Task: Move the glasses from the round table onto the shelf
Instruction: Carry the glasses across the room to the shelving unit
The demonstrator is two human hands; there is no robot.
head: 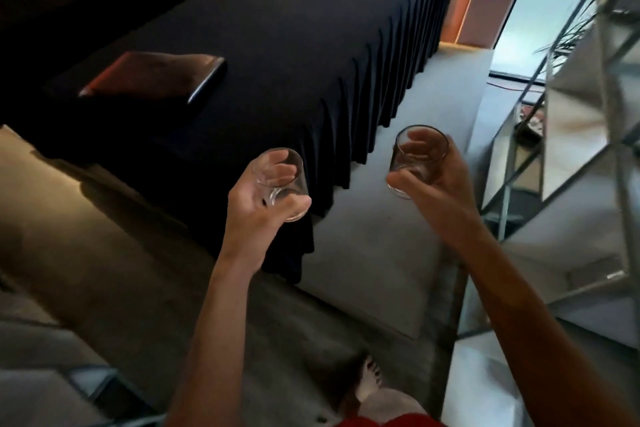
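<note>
I am standing and holding one clear, empty tumbler in each hand, both raised in front of me. My left hand [258,210] is wrapped around the left glass [282,180], over the corner of a black-draped table. My right hand [438,184] grips the right glass [420,156], over the pale floor. A metal-framed shelf unit [588,135] with light panels stands at the right, about a hand's width beyond my right hand. No round table is in view.
A long table [311,45] with a black pleated skirt fills the upper middle, with a dark flat case [156,80] on it. A bare foot [369,381] shows at the bottom on grey carpet. A window and plant leaves [568,10] are at the upper right.
</note>
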